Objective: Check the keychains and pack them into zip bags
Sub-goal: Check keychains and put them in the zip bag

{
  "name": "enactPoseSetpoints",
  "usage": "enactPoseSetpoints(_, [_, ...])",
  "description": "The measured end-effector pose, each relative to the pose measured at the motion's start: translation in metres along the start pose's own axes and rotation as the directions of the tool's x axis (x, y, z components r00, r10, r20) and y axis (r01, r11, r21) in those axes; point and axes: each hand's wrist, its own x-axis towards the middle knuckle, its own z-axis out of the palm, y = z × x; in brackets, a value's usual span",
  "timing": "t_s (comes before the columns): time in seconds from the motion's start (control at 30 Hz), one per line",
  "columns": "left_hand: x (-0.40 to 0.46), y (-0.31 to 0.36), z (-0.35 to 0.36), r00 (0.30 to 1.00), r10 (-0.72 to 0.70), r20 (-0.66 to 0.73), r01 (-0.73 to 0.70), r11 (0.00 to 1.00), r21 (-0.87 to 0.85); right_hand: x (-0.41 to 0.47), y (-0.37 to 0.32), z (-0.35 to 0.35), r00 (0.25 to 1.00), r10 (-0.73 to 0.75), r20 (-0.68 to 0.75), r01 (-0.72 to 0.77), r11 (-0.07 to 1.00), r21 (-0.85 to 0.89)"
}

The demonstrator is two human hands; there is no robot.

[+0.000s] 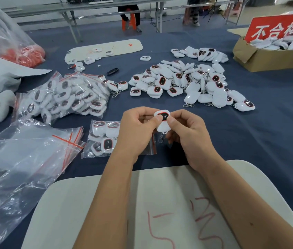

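**A:** Starting nearest: a pale board (95, 203) with red scribbles lies under both forearms, its bottom cut off by the frame, and I can't read the marks. Just past it, the left hand (136, 130) and right hand (187, 133) sit close together, thumbs and fingers pinching one white keychain (163, 121) between them, dark red-ringed face up, metal clip (161, 139) dangling below.

**B:** Anything behind the hands?

**A:** A part-filled zip bag (102, 139) on the blue table cover (268, 132), its right half hidden by the left wrist. Left of that, a stack of empty zip bags (30, 159), too crumpled to count.

**B:** And further out?

**A:** A stuffed bag of keychains (66, 97) at left, a big loose pile (187, 83) at centre-right. Far right, a cardboard box (268, 58) with a red sign (282, 27), the lettering cropped at the edge. Far left, a large clear sack (2, 33) holds something orange, blurry. Someone's legs (129, 17) show under a far table, everything above them hidden.
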Motion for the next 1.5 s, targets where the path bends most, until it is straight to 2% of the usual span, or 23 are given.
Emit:
enactPoseSetpoints(0.2, [-0.003, -0.001, 0.004, 0.996, 0.067, 0.058, -0.069, 0.997, 0.032, 0.001, -0.001, 0.0, 0.996, -0.04, -0.084, 0.032, 0.995, -0.091])
enactPoseSetpoints(0.4, [-0.003, -0.002, 0.003, 0.995, 0.101, -0.006, -0.1, 0.991, 0.087, -0.001, -0.002, 0.002, 0.995, -0.054, -0.08, 0.045, 0.993, -0.107])
enactPoseSetpoints(0.53, [-0.001, 0.0, 0.002, 0.986, 0.135, -0.1, -0.126, 0.988, 0.091, -0.002, -0.004, 0.002, 0.999, -0.047, -0.02, 0.047, 0.999, -0.008])
enactPoseSetpoints(0.6, [0.0, -0.001, 0.001, 0.983, 0.143, -0.119, -0.13, 0.985, 0.111, -0.002, -0.004, 0.002, 0.999, -0.05, -0.009, 0.05, 0.998, -0.024])
enactPoseSetpoints(0.67, [-0.001, 0.0, 0.003, 0.983, 0.136, -0.123, -0.124, 0.987, 0.101, -0.002, -0.003, 0.001, 0.998, -0.055, -0.042, 0.052, 0.997, -0.055])
enactPoseSetpoints(0.73, [-0.003, 0.002, 0.006, 0.967, 0.148, -0.205, -0.118, 0.981, 0.152, -0.001, -0.002, 0.0, 0.993, -0.046, -0.109, 0.04, 0.997, -0.059])
enactPoseSetpoints(0.8, [-0.003, 0.002, 0.006, 0.93, 0.222, -0.294, -0.101, 0.921, 0.377, 0.001, -0.001, -0.001, 0.985, -0.027, -0.168, 0.022, 0.999, -0.031])
enactPoseSetpoints(0.87, [-0.005, 0.004, 0.006, 0.921, 0.251, -0.298, -0.034, 0.812, 0.582, 0.001, -0.001, 0.0, 0.982, -0.024, -0.19, 0.015, 0.999, -0.048])
enactPoseSetpoints(0.97, [-0.007, 0.005, 0.009, 0.943, 0.202, -0.263, 0.062, 0.671, 0.739, 0.002, 0.002, 0.0, 0.975, -0.049, -0.216, 0.027, 0.994, -0.104])
enactPoseSetpoints(1.03, [-0.007, 0.004, 0.009, 0.952, 0.175, -0.251, 0.093, 0.617, 0.781, 0.002, 0.002, 0.0, 0.977, -0.049, -0.207, 0.03, 0.995, -0.093])
enactPoseSetpoints(1.1, [-0.007, 0.002, 0.005, 0.954, 0.149, -0.262, 0.108, 0.642, 0.759, 0.001, 0.002, 0.0, 0.982, -0.05, -0.183, 0.033, 0.995, -0.098])
enactPoseSetpoints(1.17, [-0.007, 0.0, -0.001, 0.945, 0.124, -0.301, 0.118, 0.732, 0.671, 0.001, 0.001, 0.001, 0.983, -0.055, -0.177, 0.049, 0.998, -0.038])
enactPoseSetpoints(1.3, [-0.003, 0.003, -0.014, 0.938, 0.065, -0.34, 0.11, 0.876, 0.47, 0.002, -0.003, 0.003, 0.994, 0.005, -0.11, 0.03, 0.948, 0.317])
enactPoseSetpoints(1.37, [-0.001, 0.003, -0.019, 0.939, 0.02, -0.343, 0.108, 0.93, 0.351, -0.001, -0.004, 0.01, 1.0, 0.009, -0.021, 0.0, 0.916, 0.402])
enactPoseSetpoints(1.43, [0.0, 0.003, -0.022, 0.936, -0.027, -0.352, 0.112, 0.969, 0.221, -0.004, -0.004, 0.02, 0.999, 0.002, 0.042, -0.015, 0.944, 0.329])
enactPoseSetpoints(1.5, [0.0, 0.004, -0.022, 0.925, -0.04, -0.377, 0.103, 0.984, 0.148, -0.005, -0.003, 0.027, 0.998, -0.002, 0.068, -0.006, 0.993, 0.119])
